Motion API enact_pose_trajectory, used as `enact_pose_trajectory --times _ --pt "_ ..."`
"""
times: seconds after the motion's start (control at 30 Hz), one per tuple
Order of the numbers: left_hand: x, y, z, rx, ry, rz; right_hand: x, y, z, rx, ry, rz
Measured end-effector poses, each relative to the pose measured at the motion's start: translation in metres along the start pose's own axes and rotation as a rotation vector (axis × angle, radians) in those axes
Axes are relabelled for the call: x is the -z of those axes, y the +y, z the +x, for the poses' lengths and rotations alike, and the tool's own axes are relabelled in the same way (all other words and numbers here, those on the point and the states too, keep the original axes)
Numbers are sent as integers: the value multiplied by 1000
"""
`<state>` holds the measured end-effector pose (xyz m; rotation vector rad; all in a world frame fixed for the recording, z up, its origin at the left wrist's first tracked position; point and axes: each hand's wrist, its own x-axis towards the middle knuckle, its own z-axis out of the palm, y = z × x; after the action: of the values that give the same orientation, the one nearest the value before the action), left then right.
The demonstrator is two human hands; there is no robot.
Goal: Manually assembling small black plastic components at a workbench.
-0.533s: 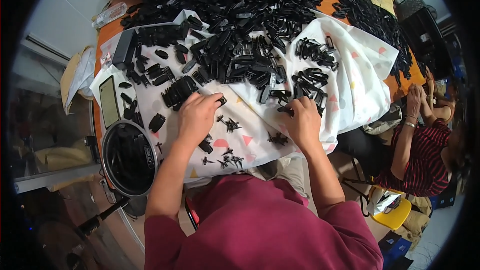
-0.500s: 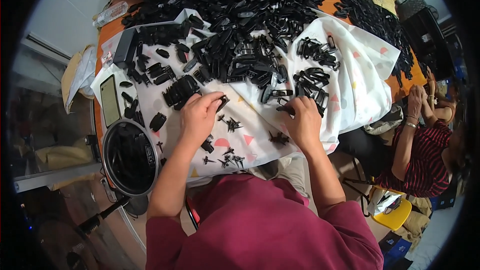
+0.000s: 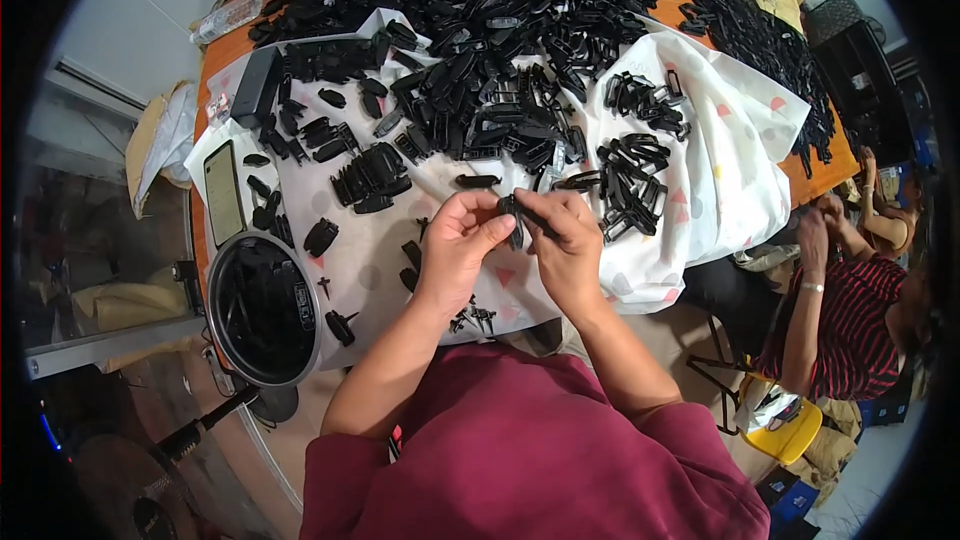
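Observation:
My left hand (image 3: pixel 460 245) and my right hand (image 3: pixel 567 245) meet over the cloth, fingertips closed on a small black plastic part (image 3: pixel 514 224) held upright between them. A dark, thin edge also shows under my right fingers; I cannot tell whether it is a separate piece. Just beyond my fingertips lies a single long black part (image 3: pixel 477 181). Small spiky black pieces (image 3: pixel 474 319) lie near the cloth's front edge, partly hidden by my left forearm. To the left stands a row of black plastic housings (image 3: pixel 370 178) set side by side.
A patterned white cloth (image 3: pixel 740 155) covers the table, with a large heap of black parts (image 3: pixel 470 30) at the back. Left are a phone (image 3: pixel 224 195), a dark box (image 3: pixel 257 88) and a round black tray (image 3: pixel 212 310). A co-worker in a striped shirt (image 3: pixel 835 330) sits at right.
My hands have come together from apart, and now both grip one black part. A long black part now lies beyond my fingertips.

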<state>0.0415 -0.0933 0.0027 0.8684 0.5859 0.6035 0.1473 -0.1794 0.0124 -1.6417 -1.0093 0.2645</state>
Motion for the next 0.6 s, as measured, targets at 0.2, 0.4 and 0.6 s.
enact_pose_trajectory --times 0.2,0.4,0.6 --pt "3 8 -6 -66 -85 14 22 -24 -5 13 -349 181" --pt "-3 17 -14 -108 -105 190 31 -31 -5 -169 -178 254" --pt "-4 32 -25 -127 -66 435 48 -31 6 284 -308 -154"
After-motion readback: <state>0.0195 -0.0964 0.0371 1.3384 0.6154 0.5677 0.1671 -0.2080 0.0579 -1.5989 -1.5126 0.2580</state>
